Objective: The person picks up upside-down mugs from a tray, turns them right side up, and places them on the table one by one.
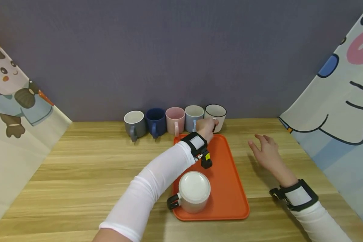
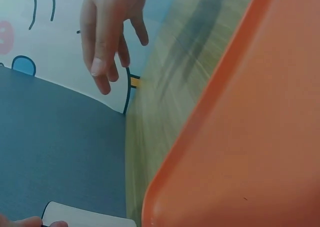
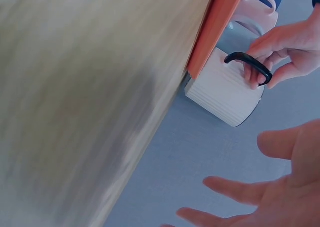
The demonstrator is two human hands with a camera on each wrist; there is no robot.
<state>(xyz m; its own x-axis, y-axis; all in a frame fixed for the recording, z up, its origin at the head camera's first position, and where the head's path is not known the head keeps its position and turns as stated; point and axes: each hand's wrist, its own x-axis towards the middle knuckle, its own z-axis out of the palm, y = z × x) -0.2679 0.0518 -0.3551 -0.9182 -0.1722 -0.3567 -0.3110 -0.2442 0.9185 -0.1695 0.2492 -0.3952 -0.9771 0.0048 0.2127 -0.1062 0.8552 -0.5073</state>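
Observation:
At the right end of a row of mugs stands a white mug [image 1: 220, 121] with a black rim and black handle. My left hand [image 1: 205, 127] grips its handle; in the right wrist view the fingers curl through the black handle [image 3: 252, 64]. My right hand [image 1: 266, 153] hovers over the table to the right, fingers spread, with nothing in it. An orange tray [image 1: 225, 181] lies below my left wrist. On its near left part rests an upside-down white mug [image 1: 194, 190], black handle pointing left and overhanging the tray's edge.
Left of the gripped mug stand a light blue mug [image 1: 194, 112], a pink mug [image 1: 175, 117], a dark blue mug [image 1: 155, 121] and a grey mug [image 1: 135, 124], upright along the grey back wall [image 1: 181, 53]. Printed cloths hang at both sides of the wooden table [image 1: 93, 168].

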